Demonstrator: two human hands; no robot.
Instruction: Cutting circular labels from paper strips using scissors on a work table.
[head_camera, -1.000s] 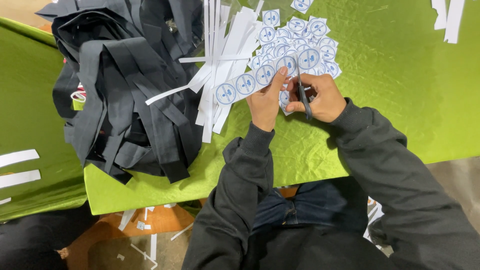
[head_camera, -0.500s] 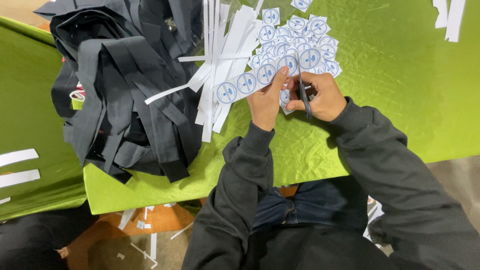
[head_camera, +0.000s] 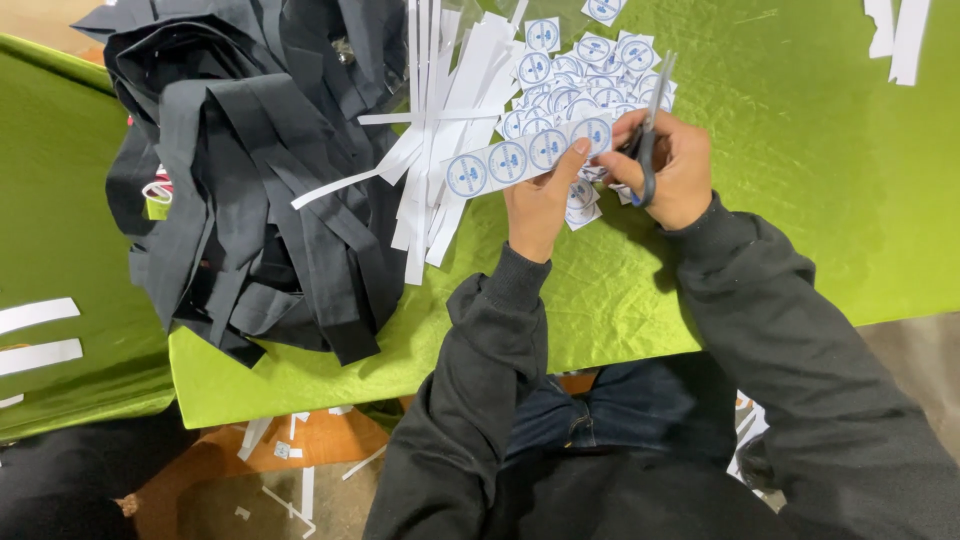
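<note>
My left hand (head_camera: 541, 198) pinches a white paper strip (head_camera: 505, 160) printed with a row of round blue-and-white labels, holding it just above the green cloth. My right hand (head_camera: 672, 165) grips a pair of scissors (head_camera: 649, 128) with dark handles, blades pointing up at the strip's right end. Under and behind both hands lies a pile of cut square labels (head_camera: 580, 62) of the same kind.
A heap of black fabric straps (head_camera: 250, 170) covers the left of the green-covered table (head_camera: 800, 200). Blank white paper offcuts (head_camera: 440, 110) lie between the heap and the labels. More white strips sit at the far right (head_camera: 898, 35) and left edge (head_camera: 40, 335). Scraps litter the floor.
Hardly anything has moved; my hands stay at the strip's right end with the scissors on it.
</note>
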